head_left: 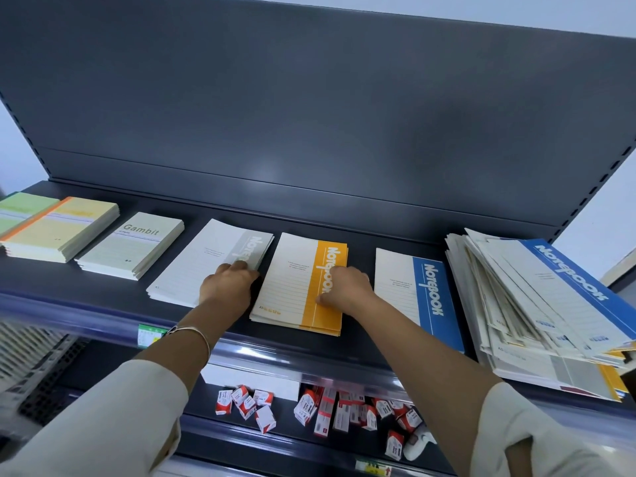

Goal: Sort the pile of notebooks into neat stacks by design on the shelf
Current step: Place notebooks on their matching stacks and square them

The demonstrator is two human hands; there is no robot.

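Observation:
Sorted notebook stacks lie in a row on the dark shelf [103,290]: green [17,210], yellow with an orange spine [62,228], pale "Gambit" [134,246], grey-striped [203,263], orange-striped [292,287] and blue-striped [413,297]. The unsorted pile of notebooks [537,304] sits fanned out at the far right, a blue-striped one on top. My left hand [229,287] rests on the grey-striped stack's near right corner, fingers curled over its edge. My right hand [346,287] grips the right edge of the orange-striped stack, thumb on the cover.
The dark back panel [309,115] rises behind the shelf. A clear price rail [275,352] runs along the front edge. Several small red-and-white boxes [344,411] lie scattered on the lower shelf. A gap separates the blue-striped stack from the pile.

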